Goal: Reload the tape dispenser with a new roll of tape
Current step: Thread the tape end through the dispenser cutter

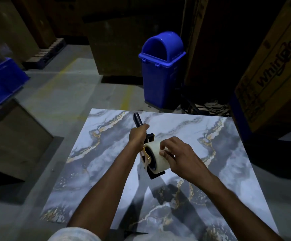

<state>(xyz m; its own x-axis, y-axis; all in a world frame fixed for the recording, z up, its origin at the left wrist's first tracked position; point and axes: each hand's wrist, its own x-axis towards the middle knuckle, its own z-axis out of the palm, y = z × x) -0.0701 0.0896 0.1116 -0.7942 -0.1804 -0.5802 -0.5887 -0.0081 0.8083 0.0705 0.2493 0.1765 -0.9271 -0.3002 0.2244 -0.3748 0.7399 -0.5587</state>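
Tape roll (156, 154) sits on the dispenser (150, 136) hub, above the bench (228, 153), its axis running across toward the right hand (179, 157), whose fingers (166, 151) pinch its outer end; left hand (138, 134) grips the handle (137, 120).

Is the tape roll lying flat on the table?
No, the roll sits on the dispenser, whose handle the left hand holds while the right hand grips the roll.

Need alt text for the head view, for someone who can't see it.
The left hand grips a tape dispenser by its handle while the right hand pinches the pale tape roll sitting on its hub, above a marble-patterned tabletop. A blue bin stands on the floor behind.
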